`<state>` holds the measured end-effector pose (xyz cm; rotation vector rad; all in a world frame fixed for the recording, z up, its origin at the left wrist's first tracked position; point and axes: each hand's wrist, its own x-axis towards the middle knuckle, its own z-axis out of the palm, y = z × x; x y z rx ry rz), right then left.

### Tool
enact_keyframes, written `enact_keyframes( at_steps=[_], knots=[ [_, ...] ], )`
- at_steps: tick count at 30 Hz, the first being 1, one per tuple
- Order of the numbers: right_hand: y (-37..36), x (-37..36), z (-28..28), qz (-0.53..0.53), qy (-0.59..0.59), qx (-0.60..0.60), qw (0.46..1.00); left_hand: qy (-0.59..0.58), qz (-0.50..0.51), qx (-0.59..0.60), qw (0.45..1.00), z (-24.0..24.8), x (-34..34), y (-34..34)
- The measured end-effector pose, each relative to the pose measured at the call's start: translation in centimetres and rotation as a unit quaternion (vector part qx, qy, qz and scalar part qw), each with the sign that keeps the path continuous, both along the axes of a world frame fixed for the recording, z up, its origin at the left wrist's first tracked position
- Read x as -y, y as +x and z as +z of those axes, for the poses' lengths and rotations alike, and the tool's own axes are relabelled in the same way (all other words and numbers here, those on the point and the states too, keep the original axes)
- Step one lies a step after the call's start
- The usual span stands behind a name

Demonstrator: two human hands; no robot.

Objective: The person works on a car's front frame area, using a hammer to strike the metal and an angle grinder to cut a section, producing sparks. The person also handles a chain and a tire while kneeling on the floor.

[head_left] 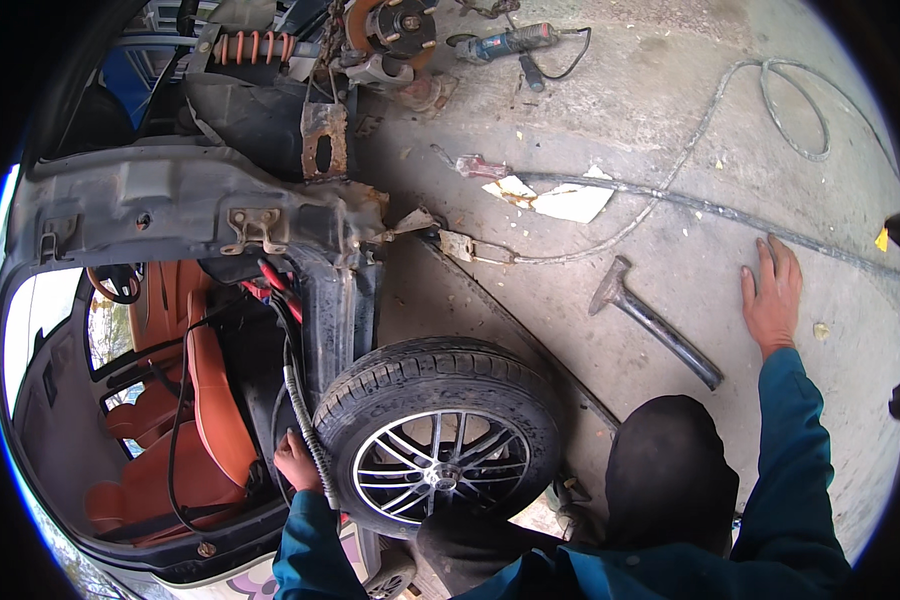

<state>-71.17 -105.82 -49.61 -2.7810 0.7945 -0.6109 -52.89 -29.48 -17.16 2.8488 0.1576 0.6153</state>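
A ribbed metal hose runs down beside a loose wheel leaning against the car body; the left hand grips it. The right hand lies flat, fingers spread, on the concrete floor, near a hammer.

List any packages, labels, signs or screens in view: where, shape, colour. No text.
No clear packages, signs or screens.
Torn white sheet: flat on the concrete floor beside the grey hose, ragged, white with tan edges.
Small yellow scrap: floor at far right, what it is unclear.
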Motion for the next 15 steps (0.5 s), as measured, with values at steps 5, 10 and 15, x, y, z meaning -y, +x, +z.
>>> enact_keyframes(
  at_steps=[5,10,15],
  knots=[
    [-0.01,-0.08,0.19,-0.001,-0.007,0.002,1.0,-0.005,-0.015,0.004,1.0,0.09,0.11,-0.17],
    [-0.11,-0.15,0.1,-0.005,-0.01,-0.008,1.0,-0.023,-0.007,-0.015,1.0,0.11,-0.25,-0.2],
    [-0.08,-0.16,0.3,-0.003,-0.011,-0.005,1.0,-0.022,-0.007,-0.01,1.0,0.05,-0.78,-0.03]
  ],
)
